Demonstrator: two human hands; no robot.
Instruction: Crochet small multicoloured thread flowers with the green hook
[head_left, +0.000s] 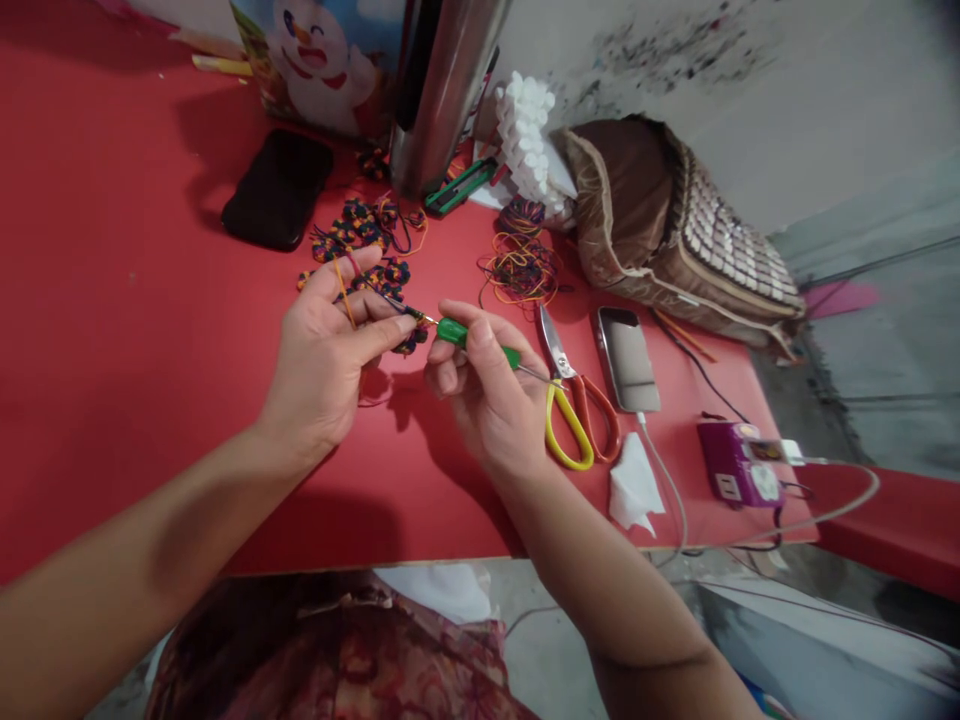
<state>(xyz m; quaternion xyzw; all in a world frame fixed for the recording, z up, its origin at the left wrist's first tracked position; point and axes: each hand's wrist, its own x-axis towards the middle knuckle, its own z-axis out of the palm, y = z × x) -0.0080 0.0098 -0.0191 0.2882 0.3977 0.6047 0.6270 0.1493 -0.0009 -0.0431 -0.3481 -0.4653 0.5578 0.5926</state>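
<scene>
Between thumb and fingers, my left hand (322, 345) pinches a small dark multicoloured crochet piece (411, 338). Orange and dark yarn runs over its raised fingers. My right hand (495, 385) grips a crochet hook (452, 331) by its green handle, and the metal tip meets the crochet piece at the left fingertips. Behind the left hand lie several finished-looking crochet bits (352, 230) in dark, orange and purple yarn. A loose tangle of the same yarn (523, 262) rests beyond the right hand. Close to the right wrist are scissors (571, 395) with one yellow and one orange handle.
A black phone (277, 190) lies at the back left; another phone (628, 360), cabled, lies right. A metal cylinder (442, 100), a green cutter (461, 187) and a brown bag (637, 190) stand or lie behind. A purple power socket (739, 465) and white tissue (634, 485) are at right.
</scene>
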